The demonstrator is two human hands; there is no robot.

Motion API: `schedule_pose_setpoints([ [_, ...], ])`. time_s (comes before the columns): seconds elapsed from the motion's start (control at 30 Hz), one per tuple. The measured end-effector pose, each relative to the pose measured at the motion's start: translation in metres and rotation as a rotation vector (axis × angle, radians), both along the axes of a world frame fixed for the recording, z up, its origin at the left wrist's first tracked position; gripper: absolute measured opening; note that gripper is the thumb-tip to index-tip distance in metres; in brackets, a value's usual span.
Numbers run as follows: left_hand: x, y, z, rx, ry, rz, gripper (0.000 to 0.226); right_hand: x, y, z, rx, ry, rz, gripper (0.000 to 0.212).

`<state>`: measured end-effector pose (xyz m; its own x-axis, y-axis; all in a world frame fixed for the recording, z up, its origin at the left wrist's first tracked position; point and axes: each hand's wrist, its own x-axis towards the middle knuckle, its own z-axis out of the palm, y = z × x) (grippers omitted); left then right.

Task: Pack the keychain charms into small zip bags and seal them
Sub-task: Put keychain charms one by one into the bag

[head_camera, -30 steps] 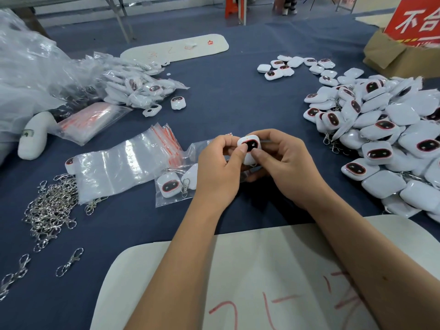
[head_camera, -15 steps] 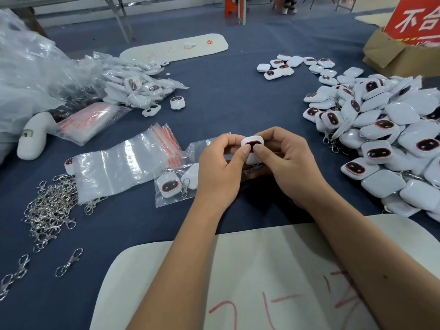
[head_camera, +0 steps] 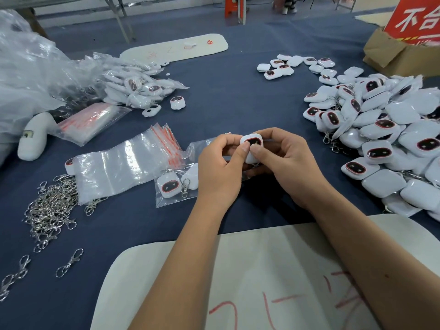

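Note:
A white keychain charm (head_camera: 252, 142) with a dark red-rimmed oval face is pinched between my left hand (head_camera: 220, 171) and my right hand (head_camera: 287, 163) above the table's middle. Both thumbs press on its front. A clear zip bag (head_camera: 175, 186) with a charm and a clasp inside lies just left of my left hand. A stack of empty zip bags (head_camera: 119, 163) with red strips lies further left. A big heap of loose charms (head_camera: 390, 129) covers the right side.
Metal clasps (head_camera: 51, 210) lie in a pile at the left. Filled bags (head_camera: 140, 88) and a large plastic sack (head_camera: 31, 67) are at the back left. A cardboard box (head_camera: 395, 55) stands back right. A white board (head_camera: 238, 282) lies under my forearms.
Both hands stay in place; the charm has tipped back up, so its dark face shows again between my thumbs.

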<state>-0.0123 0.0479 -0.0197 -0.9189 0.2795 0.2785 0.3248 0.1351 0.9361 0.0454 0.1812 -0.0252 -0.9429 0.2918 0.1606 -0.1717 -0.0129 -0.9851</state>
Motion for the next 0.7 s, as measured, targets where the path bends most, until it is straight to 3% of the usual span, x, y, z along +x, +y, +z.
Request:
schedule_pose_setpoints([
  [0.43, 0.0010, 0.0012, 0.0004, -0.012, -0.029, 0.024, 0.008, -0.0040, -0.0004, -0.0070, 0.066, 0.011, -0.059, 0.023],
  [0.7, -0.0028, -0.0017, -0.0038, -0.174, -0.058, 0.229, 0.017, -0.0052, 0.0004, -0.0061, -0.041, 0.010, -0.118, 0.019],
])
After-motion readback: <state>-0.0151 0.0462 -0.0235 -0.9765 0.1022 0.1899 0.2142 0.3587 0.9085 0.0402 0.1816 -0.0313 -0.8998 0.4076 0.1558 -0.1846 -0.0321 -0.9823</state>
